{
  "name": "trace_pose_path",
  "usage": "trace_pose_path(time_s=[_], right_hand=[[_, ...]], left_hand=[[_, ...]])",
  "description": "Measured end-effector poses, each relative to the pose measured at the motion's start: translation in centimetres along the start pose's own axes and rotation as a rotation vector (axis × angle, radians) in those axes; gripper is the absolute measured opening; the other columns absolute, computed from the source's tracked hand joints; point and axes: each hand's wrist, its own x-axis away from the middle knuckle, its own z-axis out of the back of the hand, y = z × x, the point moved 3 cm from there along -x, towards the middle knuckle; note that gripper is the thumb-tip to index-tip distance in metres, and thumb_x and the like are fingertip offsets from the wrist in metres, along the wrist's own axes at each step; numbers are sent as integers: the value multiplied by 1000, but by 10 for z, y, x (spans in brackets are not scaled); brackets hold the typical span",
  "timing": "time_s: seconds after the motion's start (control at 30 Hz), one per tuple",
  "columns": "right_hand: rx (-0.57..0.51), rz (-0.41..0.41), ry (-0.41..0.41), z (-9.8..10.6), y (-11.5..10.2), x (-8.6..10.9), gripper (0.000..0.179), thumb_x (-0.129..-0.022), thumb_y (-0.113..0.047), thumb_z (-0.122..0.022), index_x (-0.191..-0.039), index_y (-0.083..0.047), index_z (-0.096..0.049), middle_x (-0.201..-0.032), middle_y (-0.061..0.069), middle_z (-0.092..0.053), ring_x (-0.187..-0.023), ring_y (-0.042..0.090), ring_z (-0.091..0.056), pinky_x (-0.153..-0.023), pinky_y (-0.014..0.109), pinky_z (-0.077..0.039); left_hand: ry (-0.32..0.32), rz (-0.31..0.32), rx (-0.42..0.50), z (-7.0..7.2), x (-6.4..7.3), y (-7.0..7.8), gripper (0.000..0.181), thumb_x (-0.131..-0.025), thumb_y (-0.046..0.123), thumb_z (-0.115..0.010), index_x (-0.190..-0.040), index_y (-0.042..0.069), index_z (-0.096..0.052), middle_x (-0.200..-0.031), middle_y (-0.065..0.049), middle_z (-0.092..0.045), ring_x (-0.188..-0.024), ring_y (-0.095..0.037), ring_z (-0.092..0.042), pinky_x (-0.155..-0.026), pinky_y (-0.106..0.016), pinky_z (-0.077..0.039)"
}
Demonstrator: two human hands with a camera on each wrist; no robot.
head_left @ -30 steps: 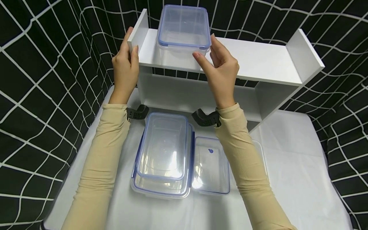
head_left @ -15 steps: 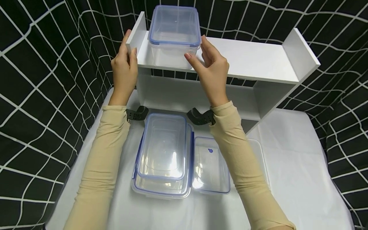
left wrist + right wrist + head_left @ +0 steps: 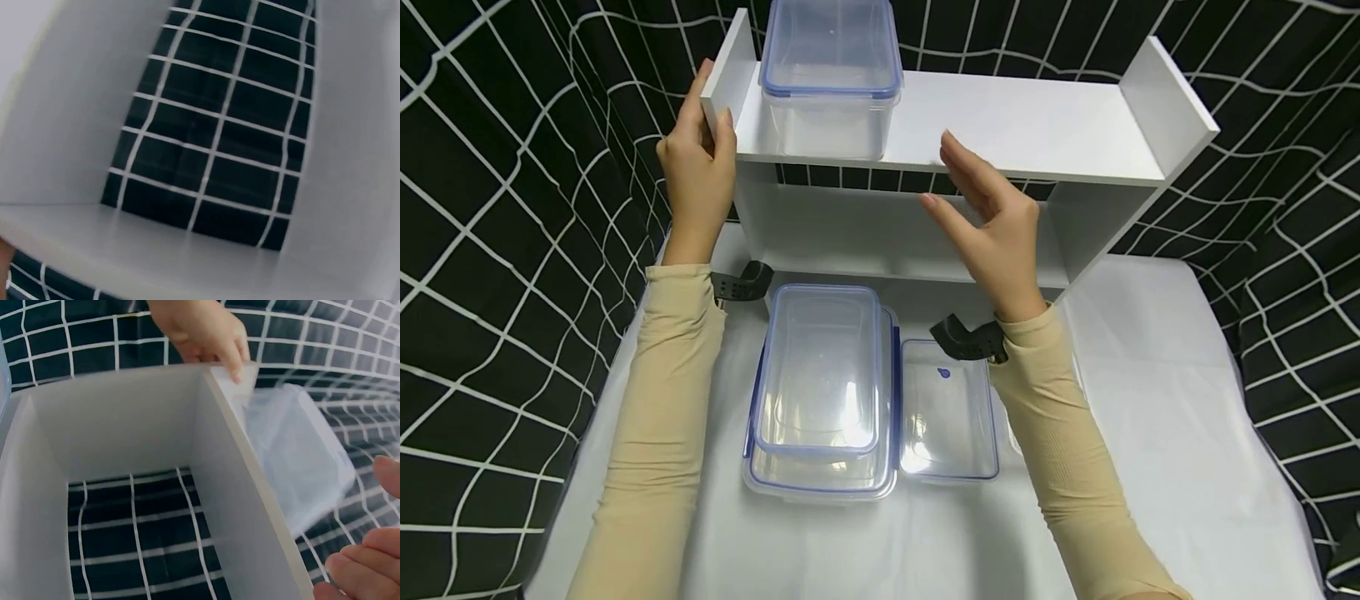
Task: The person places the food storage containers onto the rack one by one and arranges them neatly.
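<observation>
A clear lidded food container (image 3: 831, 125) with a blue-edged lid stands on the top board of the white shelf (image 3: 1015, 117), near its left end. My left hand (image 3: 698, 167) grips the shelf's left upright panel (image 3: 730, 75), thumb on the front side and fingers around the outer side. To the right of the container, apart from it, my right hand (image 3: 992, 225) hovers before the shelf with fingers spread from the thumb and nothing between them. The right wrist view shows the container (image 3: 297, 456) beside the left hand (image 3: 206, 331).
In front of the shelf, a smaller lidded container (image 3: 820, 367) lies on a larger one (image 3: 820, 479) on the white-covered table (image 3: 1157, 400). Beside them is a flat clear container (image 3: 947, 417) with a blue tab. Another clear rim is mostly hidden by the right sleeve (image 3: 1067, 433). Netted black cloth (image 3: 497, 250) surrounds the table.
The container slid left along the shelf top with my right hand at its side. My right hand then let go and drew back to the right. My left hand keeps its hold.
</observation>
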Motion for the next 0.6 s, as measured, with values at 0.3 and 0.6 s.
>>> trace_pose_path(time_s=[0.3, 0.6], right_hand=[[-174, -241, 259, 59, 7, 79, 38, -80, 15, -64, -118, 12, -59, -119, 20, -62, -111, 25, -60, -92, 31, -49], [13, -436, 325, 105, 16, 159, 36, -83, 10, -64, -119, 10, -59, -117, 18, -63, -108, 19, -62, -90, 24, -49]], left_hand=[[3, 91, 64, 11, -6, 8, 40, -89, -3, -55, -129, 0, -56, -126, -14, -58, -114, -13, -55, -93, -21, -44], [-47, 16, -118, 10, -5, 6, 42, -93, 7, -53, -135, 9, -51, -123, -10, -60, -108, -10, -59, -88, -21, -48]])
